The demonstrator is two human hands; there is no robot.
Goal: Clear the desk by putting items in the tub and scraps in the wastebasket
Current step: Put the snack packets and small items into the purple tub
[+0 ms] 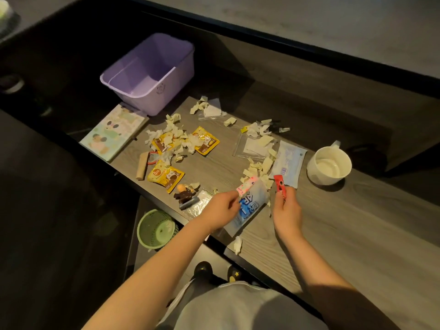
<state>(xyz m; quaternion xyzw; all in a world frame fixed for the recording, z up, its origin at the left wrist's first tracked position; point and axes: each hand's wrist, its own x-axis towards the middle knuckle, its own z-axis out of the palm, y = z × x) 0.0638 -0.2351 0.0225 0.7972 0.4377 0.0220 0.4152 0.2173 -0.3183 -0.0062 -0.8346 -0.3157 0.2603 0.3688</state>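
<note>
Head view: low on the left, the green wastebasket (141,231) stands on the floor beside the bench (357,210) edge, handy for dropping scraps into. The purple tub (164,96) waits open at the far left end. Torn paper scraps (175,136) litter the middle among yellow snack packets (205,143). The left hand (220,209) pinches a pink sachet (246,186) in curled fingers (234,203), and the right hand (287,210) pinches a red sachet (279,184) likewise. Both are lifted over a blue pouch (250,210), probably bound for the tub. A white mug (329,165) sits farthest right.
</note>
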